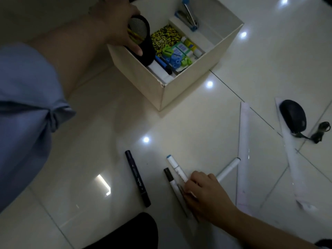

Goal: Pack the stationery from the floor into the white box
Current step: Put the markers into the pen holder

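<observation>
The left hand [116,27] grips a tilted black mesh pen cup [142,40] over the white box [179,90], while the right hand [206,193] has its fingers [194,178] curled on slim white markers [177,169] lying near-to-far on the glossy tiled floor [89,159].

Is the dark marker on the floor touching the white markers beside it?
Apart. The head view shows bare floor between the dark marker and the white markers.

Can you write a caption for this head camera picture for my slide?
Left hand holds a black mesh pen cup over the white box; right hand gathers markers from the floor.
</observation>
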Demonstrator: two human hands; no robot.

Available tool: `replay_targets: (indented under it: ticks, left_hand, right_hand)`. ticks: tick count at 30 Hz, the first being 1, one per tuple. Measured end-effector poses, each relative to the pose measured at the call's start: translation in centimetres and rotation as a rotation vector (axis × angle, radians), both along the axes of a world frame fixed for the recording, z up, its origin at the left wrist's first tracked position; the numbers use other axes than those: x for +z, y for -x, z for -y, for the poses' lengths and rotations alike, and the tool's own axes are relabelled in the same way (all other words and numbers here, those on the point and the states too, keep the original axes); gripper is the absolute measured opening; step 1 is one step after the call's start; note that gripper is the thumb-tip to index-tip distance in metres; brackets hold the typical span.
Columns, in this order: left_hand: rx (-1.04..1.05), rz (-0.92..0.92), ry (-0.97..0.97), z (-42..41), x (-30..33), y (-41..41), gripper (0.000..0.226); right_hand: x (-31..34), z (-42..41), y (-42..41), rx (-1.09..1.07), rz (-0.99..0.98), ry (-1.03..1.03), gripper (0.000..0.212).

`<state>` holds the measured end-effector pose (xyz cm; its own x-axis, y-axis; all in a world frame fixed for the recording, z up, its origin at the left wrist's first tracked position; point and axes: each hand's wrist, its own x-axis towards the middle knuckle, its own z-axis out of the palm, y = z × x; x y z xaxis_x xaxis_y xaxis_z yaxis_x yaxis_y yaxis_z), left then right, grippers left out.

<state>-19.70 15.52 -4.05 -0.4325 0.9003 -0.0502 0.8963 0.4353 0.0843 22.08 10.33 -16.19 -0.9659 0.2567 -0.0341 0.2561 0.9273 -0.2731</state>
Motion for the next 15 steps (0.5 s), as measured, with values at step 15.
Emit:
replay_targets:
  ticks: [15]
  left_hand:
    - [0.006,0.015,0.06,0.0,0.4,0.6,0.1]
  right_hand:
    - [2.3,0.2,4.1,-0.368,-0.26,0.435,0.013]
